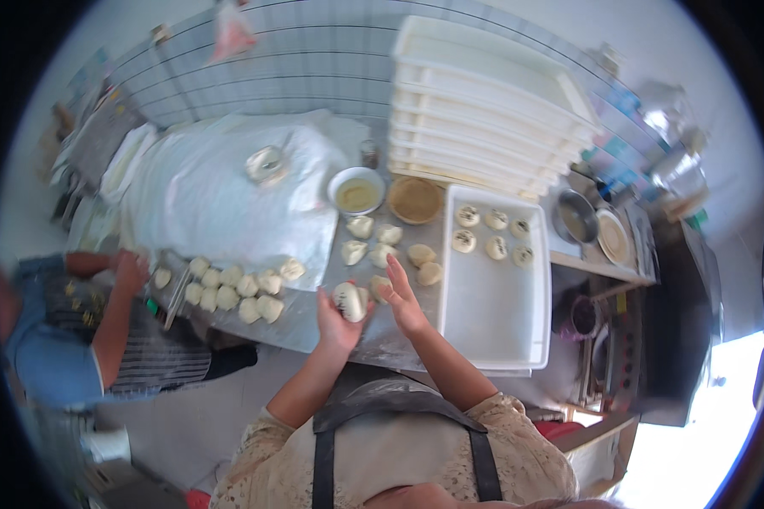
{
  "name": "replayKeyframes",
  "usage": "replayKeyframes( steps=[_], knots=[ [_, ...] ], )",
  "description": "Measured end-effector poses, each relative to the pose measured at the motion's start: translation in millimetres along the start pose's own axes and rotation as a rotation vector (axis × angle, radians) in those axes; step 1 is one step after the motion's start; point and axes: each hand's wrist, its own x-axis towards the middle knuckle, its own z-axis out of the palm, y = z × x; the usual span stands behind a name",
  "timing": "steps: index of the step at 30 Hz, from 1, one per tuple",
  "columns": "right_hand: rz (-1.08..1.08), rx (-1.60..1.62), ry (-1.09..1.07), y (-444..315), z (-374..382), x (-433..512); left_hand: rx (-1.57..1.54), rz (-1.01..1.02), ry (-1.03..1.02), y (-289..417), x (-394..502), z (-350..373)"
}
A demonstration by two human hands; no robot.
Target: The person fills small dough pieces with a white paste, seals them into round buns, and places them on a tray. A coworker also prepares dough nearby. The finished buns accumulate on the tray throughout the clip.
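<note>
My left hand (340, 324) cups a pale dough ball (350, 302) with dark seeds on one side. Just to the right, my right hand (406, 299) is raised with its fingers apart, holding nothing. Beyond my hands lie several rough dough pieces (354, 252), and two smoother yellowish balls (430, 273) sit near my right hand. At my right, a white plastic tray (493, 305) holds several round buns (463, 241) topped with dark seeds, set in two rows at its far end.
A white bowl of yellowish liquid (356, 194) and a brown round container (415, 199) stand behind the dough. Stacked white trays (477, 108) rise behind them. At left, a co-worker's hands (129, 270) are near more dough balls (231, 275). White sheeting (210, 191) covers the table's back left.
</note>
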Motion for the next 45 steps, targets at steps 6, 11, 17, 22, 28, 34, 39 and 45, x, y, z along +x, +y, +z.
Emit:
replayKeyframes(
  steps=[6,11,17,22,28,34,39,45],
  knots=[
    [-0.556,-1.465,-0.524,-56,-5,-32,0.464,-0.030,-0.088,-29,-2,23],
    [-0.322,-1.253,-0.269,-62,-32,-39,0.243,-0.337,-0.321,-39,4,31],
    [-0.376,-1.022,0.415,-41,-132,-9,0.513,-0.401,-0.137,-38,13,3],
    [-0.286,-1.443,0.395,1,-199,24,0.609,-0.373,0.016,-35,-7,-34],
    [-0.269,-1.688,0.305,26,-215,17,0.684,-0.264,0.193,-15,-25,-67],
    [-0.299,-1.326,0.426,-3,-191,23,0.735,-0.161,0.143,-6,-30,-99],
    [-0.324,-1.155,0.148,-18,-130,12,0.886,-0.024,0.177,13,-25,-126],
    [-0.164,-1.506,-0.298,34,-54,29,0.931,0.081,0.111,18,-8,-121]
  ],
)
